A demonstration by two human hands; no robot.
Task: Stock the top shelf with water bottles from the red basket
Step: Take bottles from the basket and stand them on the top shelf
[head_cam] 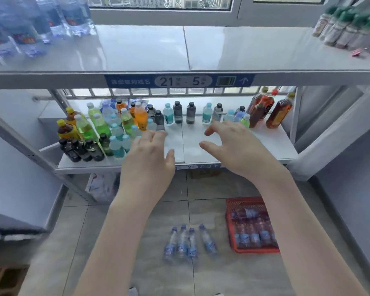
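Two hands: the left hand (150, 159) and the right hand (233, 146) hover mid-frame in front of the lower shelf, fingers spread and loosely bent, pinching nothing.
Floor bottles: four small floor bottles (188, 242) with blue caps and blue labels stand on the tiles at lower centre, just left of the basket. Their print is too blurred to read.
Red basket: the red basket (256, 251) sits on the floor at lower right, holding rows of basket bottles (252, 231) of the same kind, lying down (too blurred to count).
Lower shelf: the lower shelf (190, 146) carries mixed drinks (98, 129) crowded at its left and along the back. A "2" shows on its front edge, the rest hidden by the hands.
Shelf tag: the blue shelf tag (179, 81) on the top shelf's front lip reads "21 - 5", with a barcode block and an up arrow. The white characters at its left are too soft to make out.
Top shelf: the top shelf (244, 50) has shelved water bottles (26, 28) grouped at the upper left of the frame and green-capped bottles (346, 28) at the upper right. White surface shows between them.
Progress: partly done, by my reading. Some water is up, but the basket looks well filled, four bottles wait on the floor, and neither hand carries one.
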